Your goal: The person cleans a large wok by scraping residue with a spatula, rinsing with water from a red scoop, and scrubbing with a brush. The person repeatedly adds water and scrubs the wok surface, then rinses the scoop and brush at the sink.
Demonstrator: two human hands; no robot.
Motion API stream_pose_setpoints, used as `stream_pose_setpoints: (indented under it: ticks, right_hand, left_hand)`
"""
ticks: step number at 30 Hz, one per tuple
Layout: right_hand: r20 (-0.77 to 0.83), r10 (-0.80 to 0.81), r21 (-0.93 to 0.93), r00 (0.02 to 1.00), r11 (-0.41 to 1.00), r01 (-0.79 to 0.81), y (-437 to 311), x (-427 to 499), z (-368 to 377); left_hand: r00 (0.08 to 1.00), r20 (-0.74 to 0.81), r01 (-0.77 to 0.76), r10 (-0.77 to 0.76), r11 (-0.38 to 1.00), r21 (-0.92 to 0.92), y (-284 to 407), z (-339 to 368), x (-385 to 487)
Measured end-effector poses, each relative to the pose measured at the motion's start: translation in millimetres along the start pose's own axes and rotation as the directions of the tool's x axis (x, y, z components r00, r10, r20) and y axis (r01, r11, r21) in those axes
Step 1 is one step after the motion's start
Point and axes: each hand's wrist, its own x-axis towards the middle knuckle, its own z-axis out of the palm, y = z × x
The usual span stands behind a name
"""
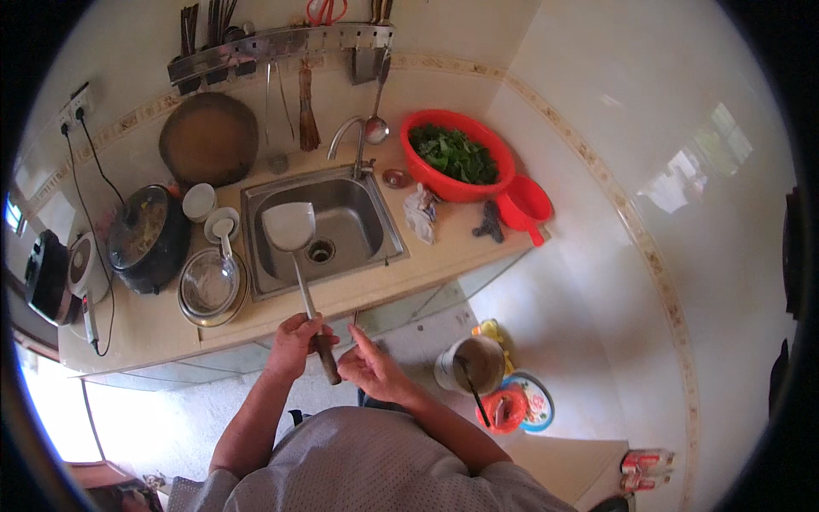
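Note:
A metal wok spatula (290, 225) with a wooden-ended handle is held out over the stainless steel sink (349, 217), its broad blade towards the tap. My left hand (297, 342) grips its shaft just above the wooden part. Close to the handle's lower end is my right hand (374, 370), its index finger extended and the others loosely curled; it appears to hold nothing. Whether it touches the handle, I cannot tell. A curved faucet (349, 137) rises behind the basin.
Left of the sink stand nested metal bowls (210, 288), white bowls (199, 203) and a lidded electric pot (147, 237). To the right are a red basin (416, 160) of leafy greens, a red dipper (524, 201) and a cloth (420, 214). A bucket (448, 368) stands on the floor.

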Motion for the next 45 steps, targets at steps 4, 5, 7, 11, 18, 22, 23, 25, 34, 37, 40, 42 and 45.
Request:
stream_pose_setpoints:
  ticks: [4,5,7,11,18,22,23,25,34,37,40,42,45]
  right_hand:
    - [-0.150,0.040,-0.251,0.988,0.965,-0.078,49,44,-71]
    - [-0.196,0.057,-0.223,0.979,0.969,-0.101,59,53,-94]
    - [-0.206,0.108,-0.235,0.973,0.959,-0.157,62,66,-143]
    - [-0.241,0.068,-0.522,0.968,0.832,-0.188,86,121,-223]
    - [-0.405,-0.085,-0.759,0.910,0.587,-0.283,87,224,-299]
    - [-0.407,-0.178,-0.800,0.896,0.542,-0.256,103,256,-305]
    - [-0.407,-0.207,-0.816,0.889,0.520,-0.252,108,260,-305]
    - [-0.406,-0.173,-0.801,0.898,0.540,-0.258,113,266,-302]
    - [-0.331,-0.235,-0.774,0.914,0.621,-0.121,123,256,-318]
    - [-0.373,-0.285,-0.799,0.883,0.583,-0.149,105,242,-312]
    - [-0.266,-0.116,-0.955,0.957,0.171,-0.244,83,241,-298]
    - [-0.196,-0.155,-0.889,0.968,0.445,-0.108,29,275,-282]
    - [-0.074,-0.340,-0.634,0.938,0.742,0.219,-66,355,-238]
  left_hand:
    - [0.982,-0.189,-0.006,-0.019,0.992,-0.127,-7,-33,55]
    - [0.974,-0.222,0.028,-0.045,0.997,-0.076,-6,-38,61]
    - [0.959,-0.268,0.094,-0.088,0.996,0.008,0,-36,76]
    - [0.928,-0.331,0.155,-0.172,0.985,-0.076,3,-23,81]
    - [0.917,-0.352,0.215,-0.190,0.976,0.033,6,-3,86]
    - [0.911,-0.354,0.229,-0.211,0.973,0.010,15,2,94]
    - [0.917,-0.340,0.226,-0.208,0.974,0.016,17,1,96]
    - [0.925,-0.317,0.220,-0.208,0.976,0.001,16,-5,98]
    - [0.946,-0.248,0.216,-0.209,0.976,0.005,12,-37,101]
    - [0.944,-0.223,0.253,-0.242,0.967,0.022,20,-40,103]
    - [0.926,-0.256,0.300,-0.277,0.952,0.056,28,-39,101]
    - [0.934,-0.235,0.281,-0.269,0.959,0.021,28,-41,102]
    - [0.933,-0.223,0.291,-0.282,0.957,0.004,19,-46,99]
